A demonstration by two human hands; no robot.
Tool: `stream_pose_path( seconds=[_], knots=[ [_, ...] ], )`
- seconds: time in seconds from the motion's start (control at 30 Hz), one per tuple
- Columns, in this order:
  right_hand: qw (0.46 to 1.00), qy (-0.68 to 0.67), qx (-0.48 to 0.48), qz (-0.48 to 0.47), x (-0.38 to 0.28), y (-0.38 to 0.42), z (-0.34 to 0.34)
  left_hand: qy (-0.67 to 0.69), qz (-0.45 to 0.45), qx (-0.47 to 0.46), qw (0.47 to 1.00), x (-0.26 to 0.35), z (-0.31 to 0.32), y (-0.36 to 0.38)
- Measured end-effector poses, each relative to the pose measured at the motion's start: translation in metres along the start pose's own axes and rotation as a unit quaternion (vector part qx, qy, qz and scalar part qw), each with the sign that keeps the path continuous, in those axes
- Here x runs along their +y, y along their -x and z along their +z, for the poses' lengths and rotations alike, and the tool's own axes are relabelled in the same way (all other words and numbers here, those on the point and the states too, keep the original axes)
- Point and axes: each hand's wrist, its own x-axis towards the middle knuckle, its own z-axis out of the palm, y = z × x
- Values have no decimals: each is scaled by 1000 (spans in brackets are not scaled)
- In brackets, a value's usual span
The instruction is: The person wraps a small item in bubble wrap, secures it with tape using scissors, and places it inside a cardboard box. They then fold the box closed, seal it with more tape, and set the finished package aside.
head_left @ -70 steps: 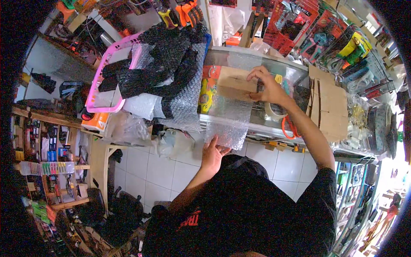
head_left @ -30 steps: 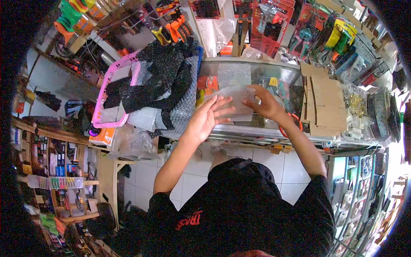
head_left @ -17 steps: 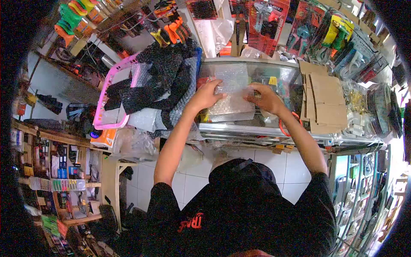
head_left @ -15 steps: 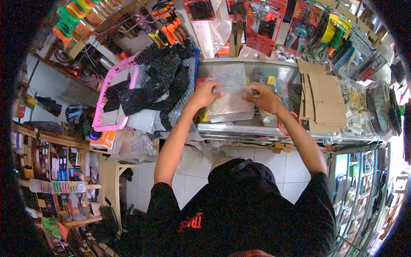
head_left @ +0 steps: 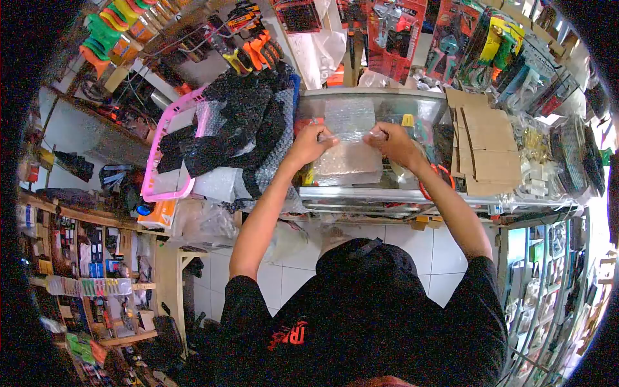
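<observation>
Clear bubble wrap [head_left: 350, 119] lies spread over the glass counter, with a flat, pale-brown wrapped part [head_left: 348, 161] at its near side. My left hand [head_left: 312, 144] pinches the wrap at its left edge, fingers curled, thumb pointing inward. On the opposite edge my right hand [head_left: 394, 146] grips the wrap in the same way. A fold of plastic runs between the two thumbs. What lies inside the wrap is hard to make out through the plastic.
A pink basket [head_left: 151, 171] heaped with black and clear bubble wrap stands on the left. Cardboard sheets [head_left: 488, 151] lie on the right of the glass counter [head_left: 412, 103]. Packaged tools [head_left: 394, 39] hang at the back. A red ring [head_left: 423, 192] is near my right forearm.
Both hands keep their grip on the bubble wrap and have shifted only slightly. The fold between them looks straighter and more distinct than before.
</observation>
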Motion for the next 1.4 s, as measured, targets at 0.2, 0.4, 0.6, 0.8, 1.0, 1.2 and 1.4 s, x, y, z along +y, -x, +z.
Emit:
stream_pose_path(
  seconds=[0.2,0.4,0.6,0.8,1.0,1.2,1.4],
  knots=[
    [1000,23,10,17,7,-3,0,80,-143,-73,984,11,-4,-4],
    [992,19,-49,119,5,-16,-2,84,-190,-158,965,-7,-6,-10],
    [985,27,-116,122,11,-34,-5,188,-307,-172,917,1,-3,-13],
    [970,14,-139,198,-8,-34,-13,250,-357,-194,879,-12,5,-19],
    [962,250,9,-111,-44,-11,-9,270,-342,-204,877,-17,4,-15],
    [888,286,-90,-348,-63,27,25,215,-360,-197,887,-25,9,-19],
    [898,296,-216,-245,-67,11,25,245,-355,-239,870,-43,10,-25]
  ],
)
